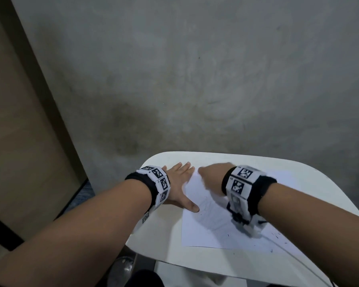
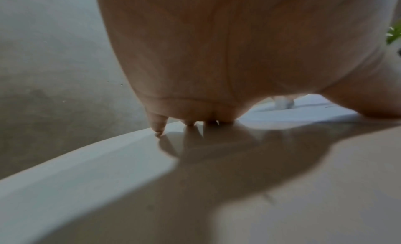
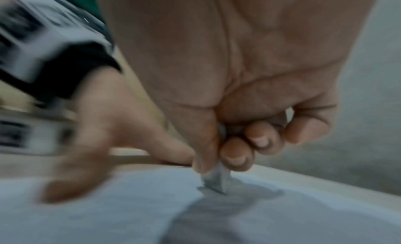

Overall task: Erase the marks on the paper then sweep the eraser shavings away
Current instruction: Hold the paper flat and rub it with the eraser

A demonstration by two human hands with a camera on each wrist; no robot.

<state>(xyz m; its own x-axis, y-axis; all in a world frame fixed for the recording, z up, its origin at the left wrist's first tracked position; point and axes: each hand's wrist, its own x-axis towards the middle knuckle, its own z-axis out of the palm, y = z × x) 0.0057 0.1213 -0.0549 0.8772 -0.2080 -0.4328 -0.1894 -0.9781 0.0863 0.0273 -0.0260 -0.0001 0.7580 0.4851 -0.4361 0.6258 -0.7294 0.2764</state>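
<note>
On the white worktop (image 1: 311, 183), dark eraser shavings (image 1: 278, 238) are scattered at the near right of the paper (image 1: 203, 230), which is pressed by the flat, spread left hand (image 1: 179, 188), while farther off an eraser (image 3: 217, 180) is pinched by the right hand (image 1: 212, 177).

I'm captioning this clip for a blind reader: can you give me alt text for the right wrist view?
Close-up, blurred by motion: the right hand pinches a small grey eraser between thumb and curled fingers, pressing its tip onto the white paper. The left hand lies beside it, fingers flat on the sheet.
</note>
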